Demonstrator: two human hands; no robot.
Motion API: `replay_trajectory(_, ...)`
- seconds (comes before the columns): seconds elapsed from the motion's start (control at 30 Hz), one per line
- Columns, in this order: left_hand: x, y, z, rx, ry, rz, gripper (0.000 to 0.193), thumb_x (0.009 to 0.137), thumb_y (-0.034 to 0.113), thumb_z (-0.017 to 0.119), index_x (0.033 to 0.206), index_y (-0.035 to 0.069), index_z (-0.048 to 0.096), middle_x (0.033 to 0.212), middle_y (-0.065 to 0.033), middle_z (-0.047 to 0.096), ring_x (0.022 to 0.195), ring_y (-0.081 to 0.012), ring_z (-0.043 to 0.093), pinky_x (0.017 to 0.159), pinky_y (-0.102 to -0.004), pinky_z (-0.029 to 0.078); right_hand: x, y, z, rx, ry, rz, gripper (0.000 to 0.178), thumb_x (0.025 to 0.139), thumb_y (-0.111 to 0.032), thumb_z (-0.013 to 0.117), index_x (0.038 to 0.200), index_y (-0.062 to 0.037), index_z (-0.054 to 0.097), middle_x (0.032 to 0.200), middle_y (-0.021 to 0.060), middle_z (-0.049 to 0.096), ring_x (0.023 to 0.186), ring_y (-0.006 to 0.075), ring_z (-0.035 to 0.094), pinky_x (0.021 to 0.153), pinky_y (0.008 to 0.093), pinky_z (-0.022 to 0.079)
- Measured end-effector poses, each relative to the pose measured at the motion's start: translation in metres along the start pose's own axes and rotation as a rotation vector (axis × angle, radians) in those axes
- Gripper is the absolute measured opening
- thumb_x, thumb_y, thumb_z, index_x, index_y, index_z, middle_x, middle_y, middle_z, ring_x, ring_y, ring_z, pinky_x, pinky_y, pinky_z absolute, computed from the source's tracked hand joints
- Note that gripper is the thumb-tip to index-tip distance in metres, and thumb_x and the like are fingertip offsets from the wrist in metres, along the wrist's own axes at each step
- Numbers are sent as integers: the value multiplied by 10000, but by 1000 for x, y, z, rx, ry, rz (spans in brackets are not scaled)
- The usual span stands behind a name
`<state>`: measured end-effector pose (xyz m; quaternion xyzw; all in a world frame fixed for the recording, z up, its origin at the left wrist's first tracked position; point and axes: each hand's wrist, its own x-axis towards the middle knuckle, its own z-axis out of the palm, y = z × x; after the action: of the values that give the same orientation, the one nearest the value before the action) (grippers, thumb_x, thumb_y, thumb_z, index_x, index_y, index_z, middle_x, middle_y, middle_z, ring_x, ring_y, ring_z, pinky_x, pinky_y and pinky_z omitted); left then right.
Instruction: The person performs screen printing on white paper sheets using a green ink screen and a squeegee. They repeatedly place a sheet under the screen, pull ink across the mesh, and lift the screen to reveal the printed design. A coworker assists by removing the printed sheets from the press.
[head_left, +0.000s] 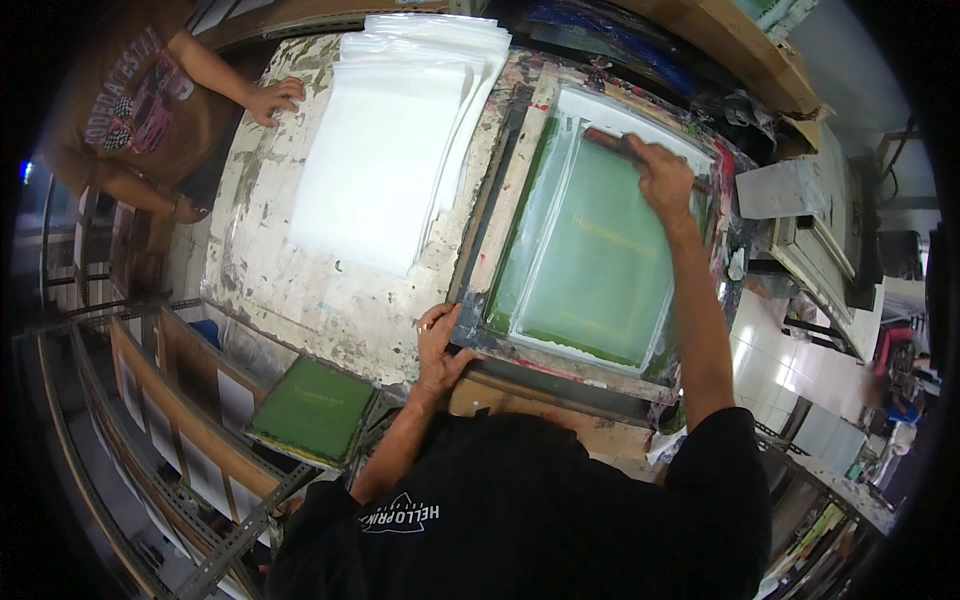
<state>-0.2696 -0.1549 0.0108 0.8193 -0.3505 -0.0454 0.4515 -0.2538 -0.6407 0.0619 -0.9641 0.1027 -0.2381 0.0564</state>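
My right hand (pixel 665 182) is wrapped around the grip of a dark reddish squeegee (pixel 606 141), which lies across the far end of a printing screen. The screen's green mesh (pixel 600 265) carries a white film of ink, and faint yellowish lettering shows in it. A worn, paint-stained frame (pixel 503 222) surrounds the mesh. At the near left corner, the fingers of my left hand (pixel 437 350) curl over the edge of a dark board (pixel 470 326) under the frame. What lies beneath the screen is hidden.
Left of the screen, a stack of white sheets (pixel 375 165) rests on the paint-worn table (pixel 255 215). Another person's hand (pixel 275 100) touches the table's far left. A smaller green screen (pixel 313 408) leans near a rack of boards (pixel 190 400). A pale block (pixel 780 188) stands at right.
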Motion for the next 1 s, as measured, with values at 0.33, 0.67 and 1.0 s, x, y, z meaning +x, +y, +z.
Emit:
replay_trajectory(0.33, -8, 0, 8, -148, 65, -35, 916, 598, 305, 940, 1365, -49, 586, 1199, -160, 624, 1130, -335, 521, 1000, -431, 404, -154, -186, -119, 112, -174, 150, 404, 802, -30, 647, 1170, -168, 743, 819, 82, 622, 760, 286, 626, 661, 428, 466)
replay_trajectory(0.67, 69, 99, -29, -380, 439, 79, 869, 763, 462, 876, 1335, -109, 560, 1263, -154, 592, 1154, -272, 525, 1047, -419, 395, -97, -213, -252, 1, -48, 29, 730, 625, -514, 865, 1272, -214, 708, 823, 16, 534, 699, 190, 543, 616, 365, 434)
replay_trajectory(1.0, 312, 59, 91, -185, 225, 56, 231, 917, 159, 687, 1062, -21, 702, 1018, -229, 688, 928, -413, 633, 885, -501, 471, 78, -129, -346, 84, -48, 71, 706, 681, -342, 893, 1310, -93, 688, 1158, 151, 735, 1052, 259, 711, 953, 363, 531)
